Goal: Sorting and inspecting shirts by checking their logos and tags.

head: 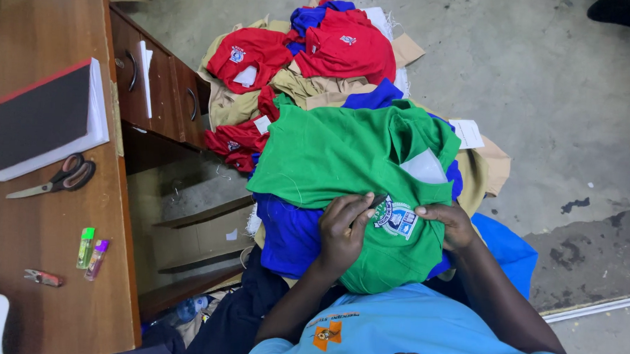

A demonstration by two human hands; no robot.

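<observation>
A green shirt [330, 156] lies on my lap on top of a blue garment [288, 232]. It bears a round white and blue badge [396, 217]. My left hand [342, 230] presses on the green cloth just left of the badge, with a small dark tool [378, 199] at its fingertips. My right hand [447, 223] pinches the green cloth at the badge's right edge. A white lining shows at the shirt's collar [425, 167].
A heap of red shirts [344, 49], tan and blue garments lies on the concrete floor ahead. A wooden desk [40, 258] at left carries a black-covered book [41, 118], scissors [56, 178], two lighters [91, 251] and a small clipper [43, 278]. Desk drawers [157, 88] stand beside the heap.
</observation>
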